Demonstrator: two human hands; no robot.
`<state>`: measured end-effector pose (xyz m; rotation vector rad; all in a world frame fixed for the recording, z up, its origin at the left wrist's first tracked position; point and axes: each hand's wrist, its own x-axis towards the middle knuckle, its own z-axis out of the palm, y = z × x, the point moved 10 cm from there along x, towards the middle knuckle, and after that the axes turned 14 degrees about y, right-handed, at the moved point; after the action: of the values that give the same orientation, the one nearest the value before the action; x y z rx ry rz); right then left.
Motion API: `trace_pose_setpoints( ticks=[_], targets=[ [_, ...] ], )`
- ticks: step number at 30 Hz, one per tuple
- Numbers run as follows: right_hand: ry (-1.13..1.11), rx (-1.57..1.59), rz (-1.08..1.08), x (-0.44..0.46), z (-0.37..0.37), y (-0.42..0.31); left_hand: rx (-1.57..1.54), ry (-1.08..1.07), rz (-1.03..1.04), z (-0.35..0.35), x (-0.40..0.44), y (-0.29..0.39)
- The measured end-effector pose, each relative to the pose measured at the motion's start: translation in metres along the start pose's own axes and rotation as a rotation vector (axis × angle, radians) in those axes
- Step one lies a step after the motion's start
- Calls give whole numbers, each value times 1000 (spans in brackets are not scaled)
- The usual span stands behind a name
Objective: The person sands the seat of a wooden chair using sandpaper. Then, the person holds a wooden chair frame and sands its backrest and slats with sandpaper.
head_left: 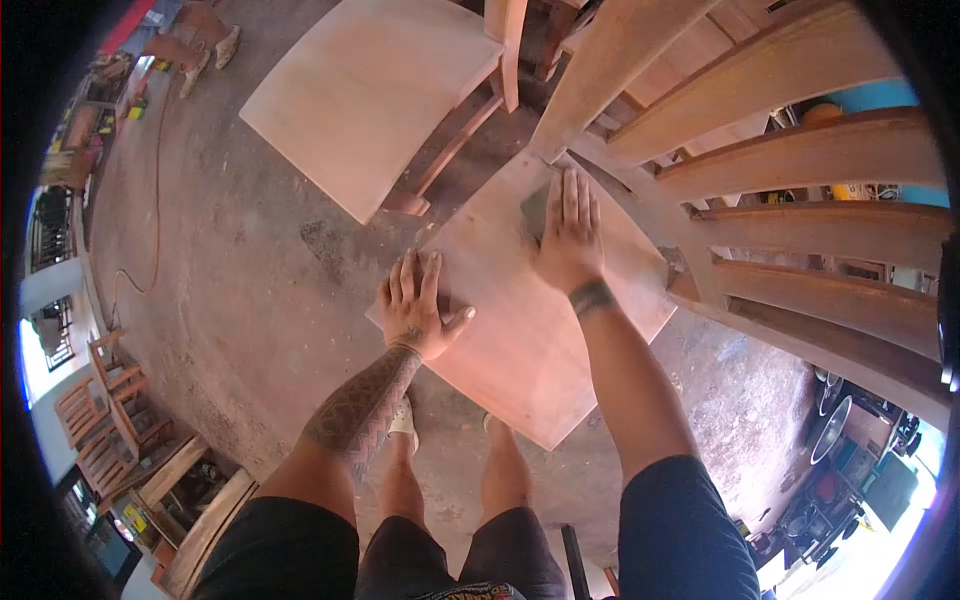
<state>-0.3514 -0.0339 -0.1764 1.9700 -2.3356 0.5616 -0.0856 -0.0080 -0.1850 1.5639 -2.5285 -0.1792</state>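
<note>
A pale wooden chair seat (520, 330) lies below me, its slatted backrest (790, 215) rising on the right. My left hand (412, 310) rests on the seat's left corner, palm down, fingers spread, with no tool in it. Near the backrest end, my right hand (572, 225) presses flat on a dark piece that looks like sandpaper (536, 212), partly covered by the fingers. The fingers lie close together and point away from me. Slight blur surrounds that hand.
A second wooden chair seat (375, 85) stands just beyond. Chair frames and boards (110, 410) are stacked at lower left. A hose or cord (155, 220) runs along the concrete floor (230, 290). Another person's feet (210, 55) show at upper left. Assorted equipment (825, 500) sits at lower right.
</note>
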Motion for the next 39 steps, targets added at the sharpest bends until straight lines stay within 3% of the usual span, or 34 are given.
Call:
trace_pose_setpoints(
  ticks=[2,8,17,19,21,24,26,28,30,33,36,39],
  targets=[
    [-37,-92,86,35,8,3,-16,21,10,1,1,0],
    [-42,-6,-40,-22,-16,10,-20,-25,-15,4,3,-3],
    [-90,5,5,20,-10,19,-35,-9,-18,1,1,-1],
    [27,15,2,-43,-34,59,-40,-11,-9,3,-1,-2],
    [-94,-32,97,-109,-63,96,-46,7,5,6,-1,-3],
    [-111,-127,193,-122,-61,96,-54,2,-3,5,1,-3],
    [-200,-59,285,-60,-41,68,-43,-3,-11,4,-1,-3],
    [-140,65,271,-5,8,44,-26,-1,-7,5,1,-4],
    [-110,-38,179,30,4,19,-17,-10,10,6,0,-3],
    [-83,152,-14,-27,-33,27,8,-17,6,4,0,-2],
    [-135,69,160,-132,-81,86,-68,-8,-17,6,2,-3],
    [-314,-247,327,-147,-60,80,-53,-20,-23,0,4,-1]
  ],
)
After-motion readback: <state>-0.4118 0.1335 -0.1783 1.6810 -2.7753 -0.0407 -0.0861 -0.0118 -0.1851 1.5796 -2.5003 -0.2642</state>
